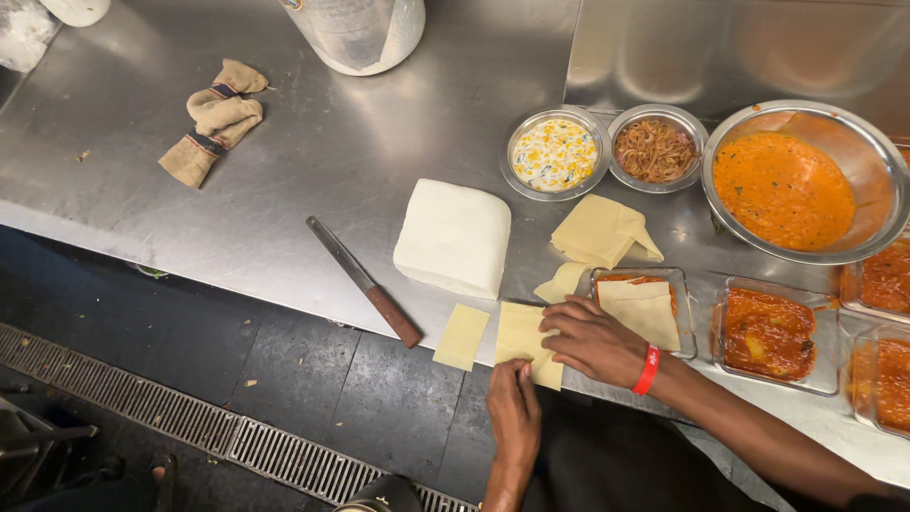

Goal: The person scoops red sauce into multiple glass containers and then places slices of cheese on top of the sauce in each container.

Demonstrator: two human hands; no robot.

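Steel counter point(313, 161) edge carries a pale pasta sheet point(524, 341) just left of the glass dish point(689, 313). Right hand point(595, 339) presses it with flat, spread fingers; left hand point(513, 408) pinches its near edge, fingertips partly hidden beneath.

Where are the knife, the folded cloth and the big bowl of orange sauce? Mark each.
knife point(365, 282): head view, where blade meets wooden handle.
folded cloth point(213, 118): head view, middle of the bundle.
big bowl of orange sauce point(877, 166): head view, bare steel inner wall.
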